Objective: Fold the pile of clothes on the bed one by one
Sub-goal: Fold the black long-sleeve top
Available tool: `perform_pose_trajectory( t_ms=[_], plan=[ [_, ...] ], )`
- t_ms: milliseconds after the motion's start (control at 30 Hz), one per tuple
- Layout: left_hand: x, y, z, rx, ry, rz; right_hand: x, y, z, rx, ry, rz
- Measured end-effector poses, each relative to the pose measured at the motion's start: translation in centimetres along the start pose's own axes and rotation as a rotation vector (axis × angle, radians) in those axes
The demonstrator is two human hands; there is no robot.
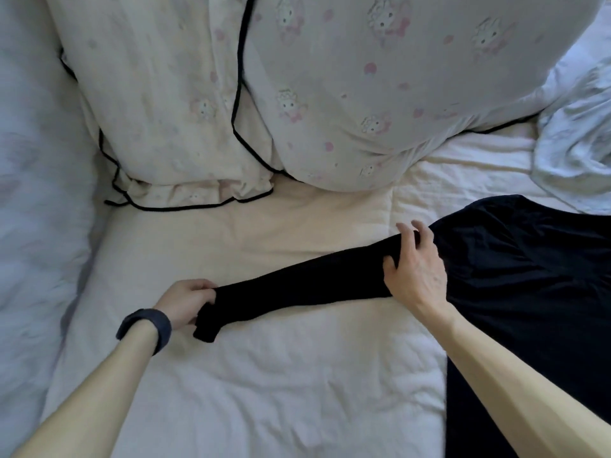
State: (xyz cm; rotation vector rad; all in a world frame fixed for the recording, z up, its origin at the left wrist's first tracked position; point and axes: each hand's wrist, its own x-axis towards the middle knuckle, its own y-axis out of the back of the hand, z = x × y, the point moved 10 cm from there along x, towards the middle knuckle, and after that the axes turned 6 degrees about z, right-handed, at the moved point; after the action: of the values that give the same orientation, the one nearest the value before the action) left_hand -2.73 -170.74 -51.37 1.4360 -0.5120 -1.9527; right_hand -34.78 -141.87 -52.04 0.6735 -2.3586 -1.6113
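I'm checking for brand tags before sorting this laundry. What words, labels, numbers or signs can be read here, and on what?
None can be read.
Black garment: no tag or print shows.
Wristband: no marking shows.
Pillows: cartoon figures only, no lettering.

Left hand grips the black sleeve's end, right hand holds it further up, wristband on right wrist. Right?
No: head view shows the wristband on the left wrist. The left hand grips the end of the black sleeve, the right hand holds it further up.
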Motion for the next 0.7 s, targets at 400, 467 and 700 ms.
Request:
perform_pose_trajectory(
  t_ms=[400, 467, 700],
  plan=[
    [0.9, -1.2, -3.0, 0.213, -0.133, -0.099, -8.7, -4.3, -9.6, -0.113, 0.060, -0.100],
    [0.0, -1.9, -3.1, 0.134, -0.185, -0.103, -7.3, -3.4, -12.4, -0.047, 0.082, -0.051],
    [-2.1, -0.9, -7.8, 0.034, -0.078, 0.124, -5.2, -8.7, -16.2, -0.192, 0.218, -0.493]
  ],
)
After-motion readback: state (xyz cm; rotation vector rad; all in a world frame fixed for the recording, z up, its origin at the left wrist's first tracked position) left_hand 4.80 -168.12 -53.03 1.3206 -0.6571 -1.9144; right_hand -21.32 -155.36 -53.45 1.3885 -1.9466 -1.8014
